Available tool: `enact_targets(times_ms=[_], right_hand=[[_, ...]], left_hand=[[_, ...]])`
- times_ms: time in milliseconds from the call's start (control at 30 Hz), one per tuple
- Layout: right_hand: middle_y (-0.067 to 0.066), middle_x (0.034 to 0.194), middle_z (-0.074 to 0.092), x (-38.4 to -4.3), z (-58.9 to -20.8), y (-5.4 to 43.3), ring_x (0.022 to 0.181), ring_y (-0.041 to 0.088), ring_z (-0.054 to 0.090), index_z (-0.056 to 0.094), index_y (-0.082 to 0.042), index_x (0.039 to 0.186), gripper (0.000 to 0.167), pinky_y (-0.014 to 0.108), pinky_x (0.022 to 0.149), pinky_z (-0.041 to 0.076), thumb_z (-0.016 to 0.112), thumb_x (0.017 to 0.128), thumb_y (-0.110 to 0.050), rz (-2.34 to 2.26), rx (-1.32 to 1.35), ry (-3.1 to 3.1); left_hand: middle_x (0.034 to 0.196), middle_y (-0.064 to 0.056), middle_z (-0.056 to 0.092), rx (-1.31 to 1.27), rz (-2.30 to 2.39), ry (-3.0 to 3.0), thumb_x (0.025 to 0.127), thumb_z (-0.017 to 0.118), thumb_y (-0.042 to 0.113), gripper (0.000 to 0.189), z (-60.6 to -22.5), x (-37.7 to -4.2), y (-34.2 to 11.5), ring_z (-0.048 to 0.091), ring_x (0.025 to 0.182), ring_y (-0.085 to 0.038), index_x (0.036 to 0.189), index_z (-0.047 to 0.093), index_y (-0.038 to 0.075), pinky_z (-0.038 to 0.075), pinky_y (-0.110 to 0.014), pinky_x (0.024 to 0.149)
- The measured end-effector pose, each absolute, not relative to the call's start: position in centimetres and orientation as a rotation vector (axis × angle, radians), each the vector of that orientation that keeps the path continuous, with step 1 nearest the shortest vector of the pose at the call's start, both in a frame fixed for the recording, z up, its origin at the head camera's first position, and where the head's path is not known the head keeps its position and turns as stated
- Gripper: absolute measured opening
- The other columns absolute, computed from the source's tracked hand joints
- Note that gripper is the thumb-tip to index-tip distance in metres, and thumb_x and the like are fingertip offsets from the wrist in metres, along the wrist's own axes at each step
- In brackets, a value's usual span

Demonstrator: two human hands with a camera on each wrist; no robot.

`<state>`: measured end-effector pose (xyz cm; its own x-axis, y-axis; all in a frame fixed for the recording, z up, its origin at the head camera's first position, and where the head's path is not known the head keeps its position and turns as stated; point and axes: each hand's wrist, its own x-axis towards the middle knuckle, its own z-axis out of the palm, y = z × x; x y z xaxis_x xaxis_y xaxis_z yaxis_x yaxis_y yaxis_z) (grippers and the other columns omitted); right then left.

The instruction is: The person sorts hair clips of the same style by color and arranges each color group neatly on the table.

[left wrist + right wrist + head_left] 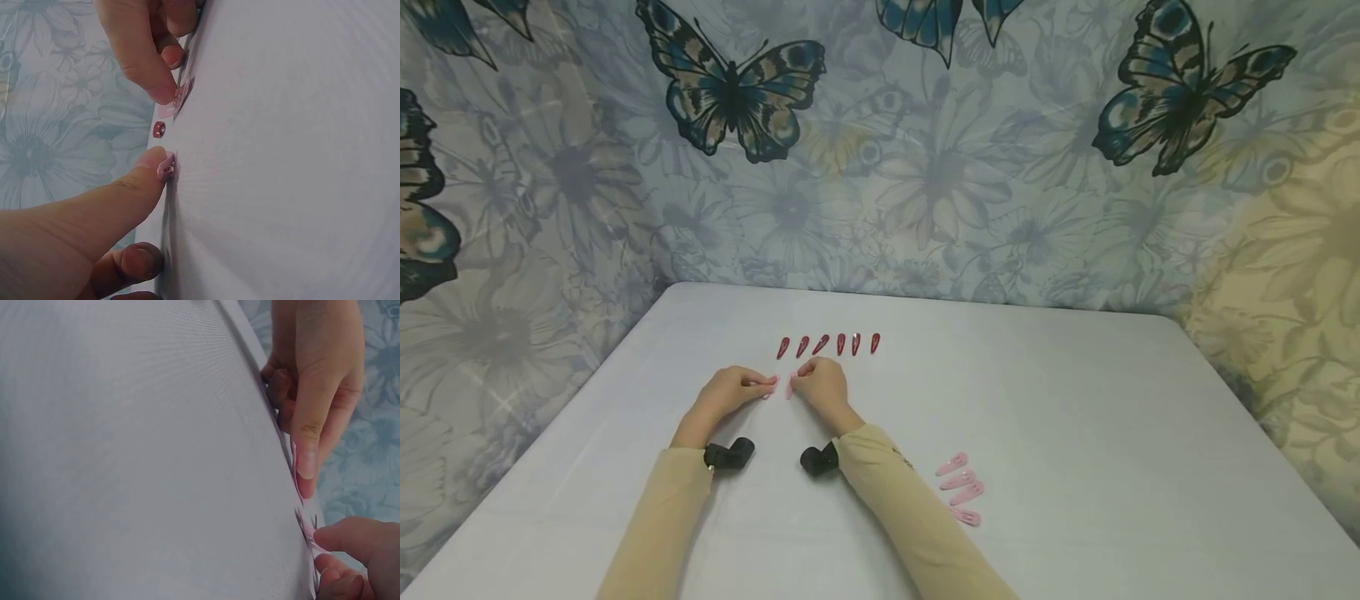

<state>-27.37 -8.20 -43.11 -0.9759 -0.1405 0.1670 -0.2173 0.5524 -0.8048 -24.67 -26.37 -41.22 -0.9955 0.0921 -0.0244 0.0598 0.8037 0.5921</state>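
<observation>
Both hands are close together over the white table, just in front of a row of red snap hair clips. My left hand pinches a pink snap hair clip between thumb and finger, low over the tabletop. A short gap to the right, my right hand holds another pink hair clip at the fingertips. Its narrow end points toward me. In the right wrist view, the right thumb and fingers grip this clip, and dark metal parts show beside it.
Several more pink hair clips lie to the right of the right forearm, the lowest partly behind the sleeve. The white table reaches back to a wall covering with butterflies and flowers. Each wrist carries a black camera.
</observation>
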Motion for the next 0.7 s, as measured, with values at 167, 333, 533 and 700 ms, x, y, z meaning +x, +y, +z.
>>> enact_targets(times_ms=[167,333,533,700], right_hand=[[0.006,0.079,0.07,-27.3,-42.8,-8.4,0.071,0.015,0.057,0.076,0.003,0.086,0.009,0.026,0.072,0.049,0.081,0.09,-0.003,1.451,0.297,-2.704],[0.003,0.08,0.059,-27.7,-41.6,-7.9,0.065,0.009,0.048,0.071,0.005,0.099,0.011,0.021,0.061,0.043,0.075,0.099,-0.005,1.765,0.154,-2.753],[0.001,0.088,0.056,-27.7,-39.2,-5.6,0.068,0.01,0.048,0.067,0.005,0.116,0.02,0.022,0.061,0.04,0.07,0.104,-0.01,2.024,0.098,-2.787],[0.008,0.103,0.063,-27.2,-36.5,-1.3,0.075,0.012,0.051,0.068,0.002,0.12,0.022,0.024,0.067,0.043,0.068,0.106,-0.015,2.041,0.226,-2.829]], left_hand=[[0.13,-0.032,0.069,0.101,0.947,2.931,0.102,0.079,0.019,0.027,-41.2,-24.7,-26.7,0.065,0.12,-0.047,0.119,0.081,-0.003,0.05,-0.058,0.102],[0.125,-0.031,0.072,0.089,0.955,2.93,0.103,0.079,0.02,0.028,-41.0,-24.9,-26.7,0.067,0.106,-0.041,0.117,0.081,-0.004,0.051,-0.055,0.096],[0.123,-0.03,0.071,0.079,0.959,2.926,0.103,0.078,0.017,0.026,-41.1,-25.0,-26.8,0.064,0.104,-0.041,0.117,0.08,-0.005,0.05,-0.056,0.096],[0.112,-0.026,0.071,0.071,0.978,2.905,0.103,0.078,0.015,0.025,-41.5,-24.8,-26.4,0.058,0.094,-0.035,0.114,0.078,-0.007,0.049,-0.05,0.089]])
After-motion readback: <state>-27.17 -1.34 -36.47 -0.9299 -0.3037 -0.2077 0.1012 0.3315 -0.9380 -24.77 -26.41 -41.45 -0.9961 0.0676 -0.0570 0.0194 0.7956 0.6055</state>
